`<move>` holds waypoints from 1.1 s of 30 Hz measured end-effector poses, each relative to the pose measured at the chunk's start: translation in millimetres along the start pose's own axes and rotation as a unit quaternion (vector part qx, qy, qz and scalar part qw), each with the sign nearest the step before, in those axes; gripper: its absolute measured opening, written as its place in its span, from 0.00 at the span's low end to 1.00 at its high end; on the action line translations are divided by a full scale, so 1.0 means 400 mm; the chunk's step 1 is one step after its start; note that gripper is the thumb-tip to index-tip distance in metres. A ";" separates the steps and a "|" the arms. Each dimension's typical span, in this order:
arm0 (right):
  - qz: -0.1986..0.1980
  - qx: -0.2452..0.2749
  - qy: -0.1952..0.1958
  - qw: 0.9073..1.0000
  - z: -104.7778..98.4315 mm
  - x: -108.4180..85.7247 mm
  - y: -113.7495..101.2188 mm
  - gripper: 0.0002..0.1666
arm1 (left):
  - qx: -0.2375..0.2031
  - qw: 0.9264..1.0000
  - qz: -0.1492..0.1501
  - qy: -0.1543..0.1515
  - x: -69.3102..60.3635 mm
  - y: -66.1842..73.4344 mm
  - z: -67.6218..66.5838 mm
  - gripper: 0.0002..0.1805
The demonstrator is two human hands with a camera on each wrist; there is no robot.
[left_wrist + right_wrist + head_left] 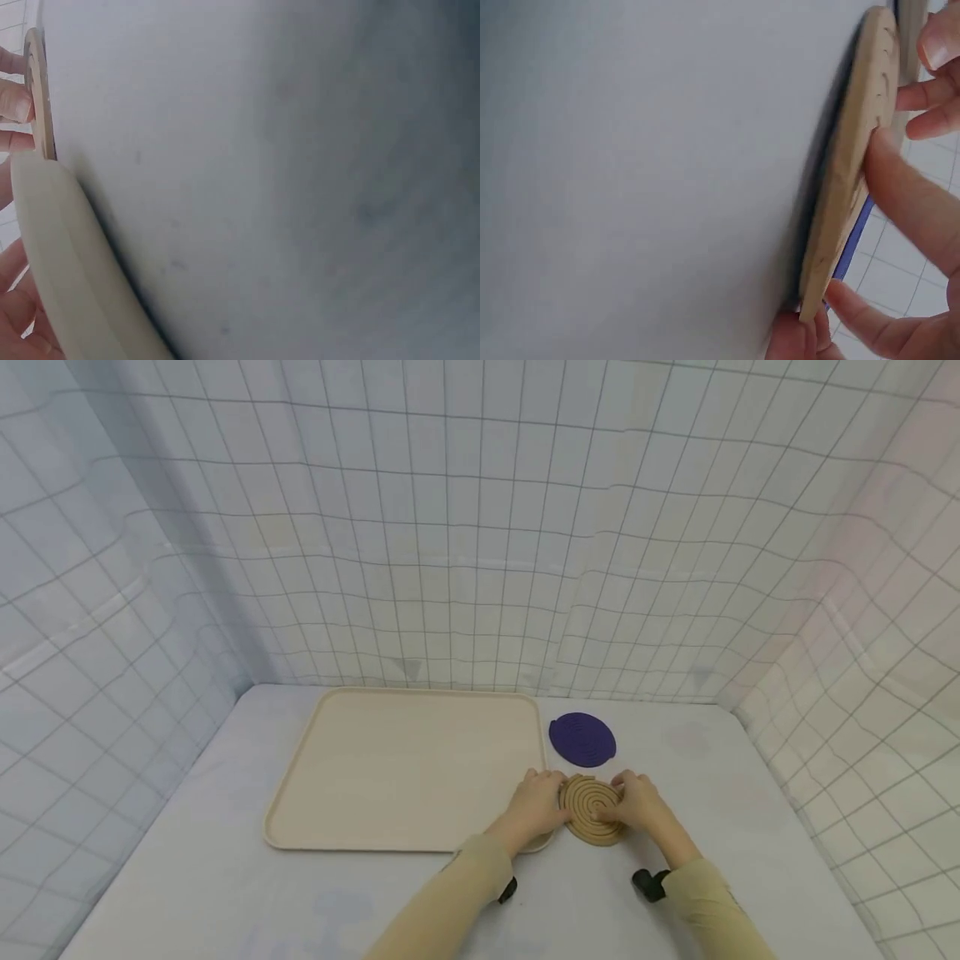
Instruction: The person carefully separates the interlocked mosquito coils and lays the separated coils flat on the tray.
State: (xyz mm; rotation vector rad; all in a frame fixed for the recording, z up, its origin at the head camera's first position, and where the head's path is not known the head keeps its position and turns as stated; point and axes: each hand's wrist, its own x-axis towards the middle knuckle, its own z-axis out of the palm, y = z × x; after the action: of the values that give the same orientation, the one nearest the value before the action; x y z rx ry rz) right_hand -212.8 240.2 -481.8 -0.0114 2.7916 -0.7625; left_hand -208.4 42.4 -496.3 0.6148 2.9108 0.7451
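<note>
Head view: the tan spiral trivet (585, 804) lies between the grips, the left hand (536, 803) holding its left rim, the right hand (637, 806) pinching opposite; a purple spiral trivet (582, 740) lies beyond them, a beige tray (405, 768) left. Left wrist view: the tan edge appears thin. Right wrist view: thumb on the grooved face, fingers at the rim; probably light, slightly pliant, unlikely to break, best held by opposite rims.

Left hand (531, 806), right hand (639, 806) bare. Left sleeve (450, 902), right sleeve (712, 906): long, pale yellow, lightly creased, ending behind the fingers (866, 319). Black fitting (508, 890) back of left fingers, mostly hidden; black block (649, 885), rounded end, back of right fingers.
</note>
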 end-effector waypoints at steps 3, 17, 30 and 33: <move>0.018 0.020 -0.005 1.000 -0.003 0.007 0.002 0.39 | -0.028 1.000 -0.010 0.003 -0.002 0.003 0.000 0.26; 0.035 0.190 -0.012 0.981 -0.004 -0.010 0.027 0.31 | -0.120 0.991 -0.052 0.022 -0.001 0.005 0.003 0.36; -0.003 0.327 -0.057 0.943 -0.022 -0.038 0.014 0.26 | -0.317 0.947 -0.029 0.042 -0.005 -0.026 -0.013 0.27; -0.015 0.336 -0.048 0.941 -0.021 -0.047 0.003 0.25 | -0.351 0.935 -0.039 0.028 -0.015 -0.030 -0.026 0.27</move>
State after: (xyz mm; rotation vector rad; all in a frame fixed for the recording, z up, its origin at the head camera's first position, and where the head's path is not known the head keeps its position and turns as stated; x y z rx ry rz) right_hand -196.6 246.7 -470.9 0.0315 2.3042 -1.6257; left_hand -209.2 25.7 -493.1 0.3871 2.4144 1.6787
